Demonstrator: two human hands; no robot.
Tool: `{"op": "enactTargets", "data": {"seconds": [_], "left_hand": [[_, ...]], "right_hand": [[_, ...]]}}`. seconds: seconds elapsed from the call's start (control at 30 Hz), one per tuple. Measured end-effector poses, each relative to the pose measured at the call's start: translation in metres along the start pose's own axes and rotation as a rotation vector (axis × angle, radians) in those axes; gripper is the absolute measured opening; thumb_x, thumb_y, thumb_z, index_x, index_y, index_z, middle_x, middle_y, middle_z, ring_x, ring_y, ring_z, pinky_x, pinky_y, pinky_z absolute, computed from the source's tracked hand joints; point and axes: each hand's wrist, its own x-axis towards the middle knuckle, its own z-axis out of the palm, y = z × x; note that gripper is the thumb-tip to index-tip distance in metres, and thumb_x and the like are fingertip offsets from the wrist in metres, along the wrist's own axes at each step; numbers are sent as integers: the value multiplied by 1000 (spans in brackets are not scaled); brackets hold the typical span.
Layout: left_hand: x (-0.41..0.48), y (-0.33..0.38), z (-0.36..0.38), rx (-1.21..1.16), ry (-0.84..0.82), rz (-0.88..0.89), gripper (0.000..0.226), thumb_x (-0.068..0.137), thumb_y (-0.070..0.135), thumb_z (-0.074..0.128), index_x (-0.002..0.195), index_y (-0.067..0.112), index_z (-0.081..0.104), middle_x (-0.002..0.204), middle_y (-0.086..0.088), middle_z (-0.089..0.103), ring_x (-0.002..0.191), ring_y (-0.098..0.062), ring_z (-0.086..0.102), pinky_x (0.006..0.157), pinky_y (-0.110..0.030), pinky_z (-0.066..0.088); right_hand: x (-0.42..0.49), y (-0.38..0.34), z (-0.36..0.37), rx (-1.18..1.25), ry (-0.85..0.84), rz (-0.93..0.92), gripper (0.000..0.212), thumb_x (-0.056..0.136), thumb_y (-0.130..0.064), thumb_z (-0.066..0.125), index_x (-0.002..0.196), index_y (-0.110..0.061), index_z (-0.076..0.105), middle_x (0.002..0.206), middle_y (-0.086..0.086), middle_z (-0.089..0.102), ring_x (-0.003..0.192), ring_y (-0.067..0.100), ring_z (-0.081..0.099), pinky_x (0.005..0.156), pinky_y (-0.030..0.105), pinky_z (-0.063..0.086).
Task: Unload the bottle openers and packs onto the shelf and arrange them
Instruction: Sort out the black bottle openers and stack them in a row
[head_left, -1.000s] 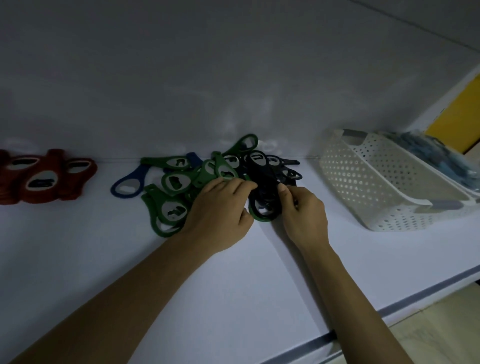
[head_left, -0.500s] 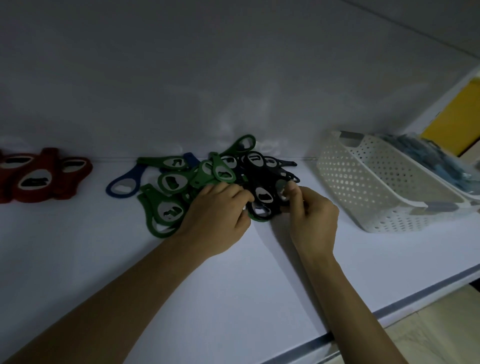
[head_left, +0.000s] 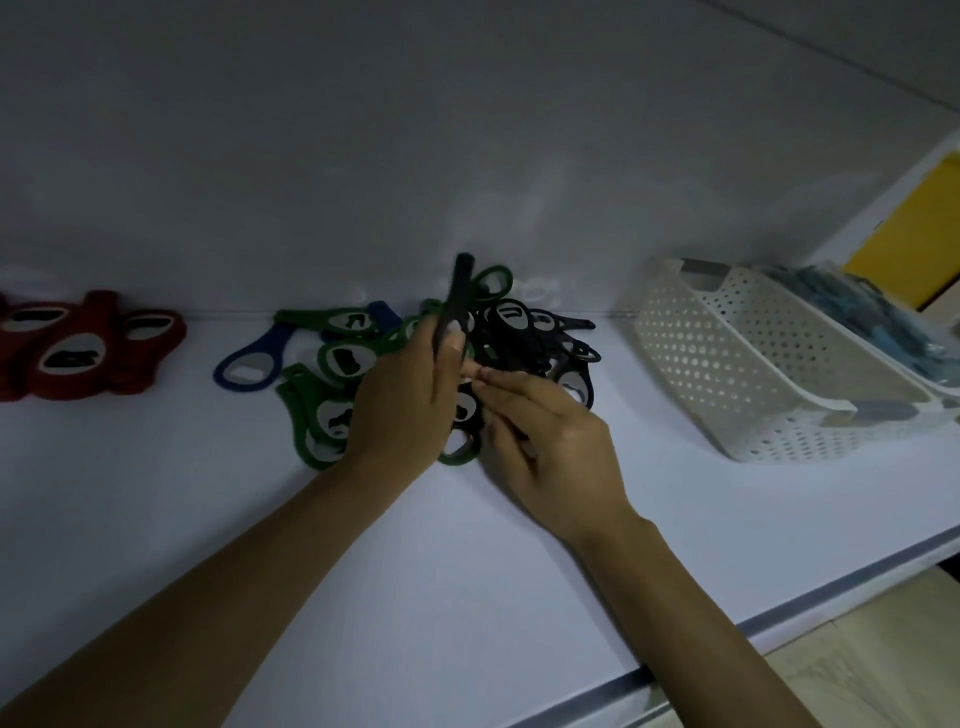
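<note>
The red bottle openers (head_left: 78, 353) lie grouped at the left of the shelf (head_left: 467, 561), but the mixed pile (head_left: 332, 358) seems not yet sorted, the left hand (head_left: 405, 400) gripping one black opener (head_left: 460, 293) upright, the right hand (head_left: 550, 441) loose-fingered beside it, and the packs (head_left: 841, 304) not yet unloaded beyond the white basket (head_left: 727, 374).

Dim, bluish, underexposed frame. Faint reflections smear the glossy back wall. Soft shadows lie beneath the arms. Wide-angle bending at edges.
</note>
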Motion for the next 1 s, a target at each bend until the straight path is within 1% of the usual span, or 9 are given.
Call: {"op": "enactTargets", "data": {"seconds": [0.1, 0.23, 0.3, 0.4, 0.5, 0.63, 0.73, 0.83, 1.0], "left_hand": [[2, -1, -4, -175, 130, -125, 17, 102, 26, 34, 98, 20, 49, 69, 23, 56, 58, 8, 55, 51, -16, 44], [4, -1, -5, -254, 171, -196, 21, 103, 23, 34, 104, 14, 53, 72, 21, 63, 59, 6, 56, 56, -18, 47], [3, -1, -5, -256, 167, -184, 18, 102, 24, 34, 102, 20, 51, 70, 28, 63, 58, 7, 54, 55, -17, 46], [2, -1, -5, -232, 162, -160, 19, 102, 25, 34, 102, 20, 52, 74, 11, 64, 62, -4, 59, 62, -29, 49], [2, -2, -6, -212, 158, -135, 23, 101, 25, 35, 99, 17, 56, 79, 19, 63, 68, 0, 60, 64, -23, 50], [1, -1, -5, -175, 146, -95, 25, 101, 25, 36, 96, 16, 59, 79, 20, 62, 68, -12, 60, 63, -34, 49], [0, 1, -5, -143, 145, -51, 22, 101, 22, 37, 101, 13, 57, 75, 21, 59, 60, -17, 56, 54, -34, 46], [-1, 5, -6, -90, 118, 2, 23, 100, 21, 38, 112, 10, 54, 76, 16, 63, 50, -2, 53, 42, -14, 36], [0, 21, 3, -468, -64, -181, 13, 98, 20, 40, 95, 17, 53, 76, 5, 70, 43, -7, 51, 40, -21, 42]], "right_hand": [[0, 5, -3, -1, -27, 172, 27, 84, -6, 59, 110, -8, 69, 109, 3, 69, 99, 14, 60, 74, 31, 55], [-1, 9, 3, 2, -354, 195, 48, 90, -6, 54, 137, -13, 50, 130, 4, 59, 127, 24, 45, 103, 38, 38], [-1, 11, 5, -22, -392, 183, 48, 92, -12, 54, 140, -14, 47, 124, 4, 59, 121, 24, 47, 99, 34, 35], [-1, 12, 3, -71, -366, 149, 38, 93, -26, 59, 130, -17, 59, 112, 4, 61, 104, 25, 53, 89, 37, 41], [-1, 10, 2, -94, -283, 111, 27, 90, -26, 65, 115, -19, 70, 98, 5, 63, 90, 26, 55, 77, 38, 43], [1, 8, 0, -124, -88, 99, 21, 91, -16, 59, 106, -12, 72, 86, 5, 64, 76, 23, 54, 66, 34, 44], [1, 8, -5, 37, 63, 314, 21, 91, -17, 53, 103, -11, 69, 85, -2, 67, 76, 16, 59, 66, 28, 48], [-1, 10, -8, 244, 209, 558, 11, 90, -17, 57, 95, -15, 67, 77, -15, 66, 71, 2, 62, 60, 13, 45], [2, 11, -14, 338, 509, 626, 11, 92, -14, 60, 93, -22, 67, 76, -20, 69, 73, 1, 66, 64, 13, 49]]}}
